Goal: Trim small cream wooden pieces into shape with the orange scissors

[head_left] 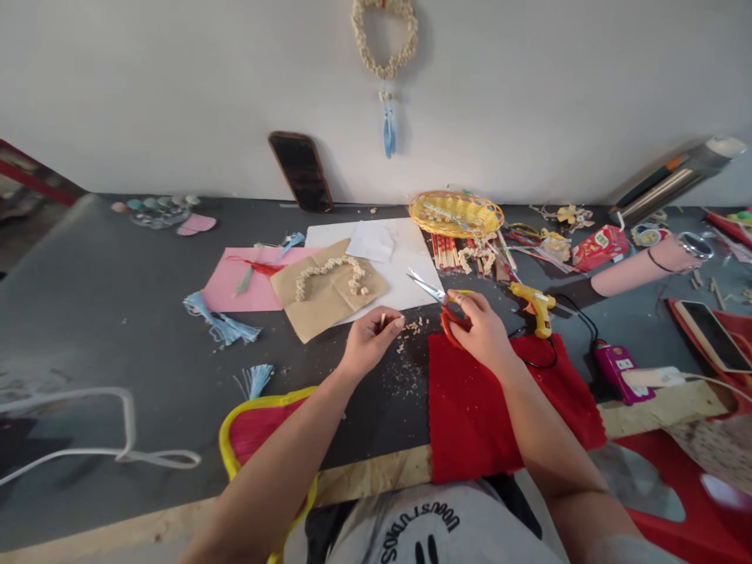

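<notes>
My left hand (pixel 373 338) is closed in a pinch on a thin pale stick (pixel 383 319), most of it hidden by the fingers. In my right hand (pixel 482 329) is a pair of scissors (pixel 428 287) with red-orange handles; the blades point up and left and look slightly parted, away from the stick. Small cut pale pieces (pixel 416 327) and crumbs lie scattered on the dark table between the hands. Beyond my left hand, a curved chain of pale pieces (pixel 320 270) rests on brown paper (pixel 311 317).
A yellow basket (pixel 470 215) stands at the back beside red-and-white packets (pixel 445 252). To the right are a yellow glue gun (pixel 534 308), a pink bottle (pixel 640 266) and a purple power socket (pixel 623 372). Red cloth (pixel 470 423) hangs over the front edge. Blue tassels (pixel 223 321) lie left.
</notes>
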`<state>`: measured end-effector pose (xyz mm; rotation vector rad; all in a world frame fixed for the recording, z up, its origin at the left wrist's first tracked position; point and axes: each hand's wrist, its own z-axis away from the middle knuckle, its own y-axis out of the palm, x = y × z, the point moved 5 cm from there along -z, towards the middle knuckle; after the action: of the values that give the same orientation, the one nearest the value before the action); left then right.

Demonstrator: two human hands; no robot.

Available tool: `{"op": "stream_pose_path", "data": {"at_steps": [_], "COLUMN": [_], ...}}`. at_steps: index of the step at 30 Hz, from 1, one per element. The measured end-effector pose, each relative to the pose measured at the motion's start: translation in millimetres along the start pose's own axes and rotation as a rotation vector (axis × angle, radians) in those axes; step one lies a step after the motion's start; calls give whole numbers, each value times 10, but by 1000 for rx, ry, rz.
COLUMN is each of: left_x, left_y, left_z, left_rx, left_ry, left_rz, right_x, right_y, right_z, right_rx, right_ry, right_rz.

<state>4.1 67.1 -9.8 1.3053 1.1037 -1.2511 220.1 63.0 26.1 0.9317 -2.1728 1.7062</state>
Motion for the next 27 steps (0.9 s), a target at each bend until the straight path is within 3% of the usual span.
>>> {"op": "stream_pose_path", "data": {"at_steps": [4, 8, 13, 21, 27], "left_x": [-104, -49, 61, -55, 24], "left_y": [-9, 7, -40, -133, -140], "left_z": [8, -22, -50, -27, -47], "left_rx": [-74, -41, -72, -214, -202], "left_ry": [154, 130, 45, 91, 72], "left_rz": [-395, -539, -413, -269, -26], "right_x": [-161, -225, -217, -59, 234], "right_y": [59, 140, 179, 96, 330], "right_z": [-11, 1, 10, -19, -150], "right_rx": [27, 71, 102, 18, 220], "right_ry": [82, 102, 70, -27, -173], "right_rz": [170, 209, 244, 253, 250]}}
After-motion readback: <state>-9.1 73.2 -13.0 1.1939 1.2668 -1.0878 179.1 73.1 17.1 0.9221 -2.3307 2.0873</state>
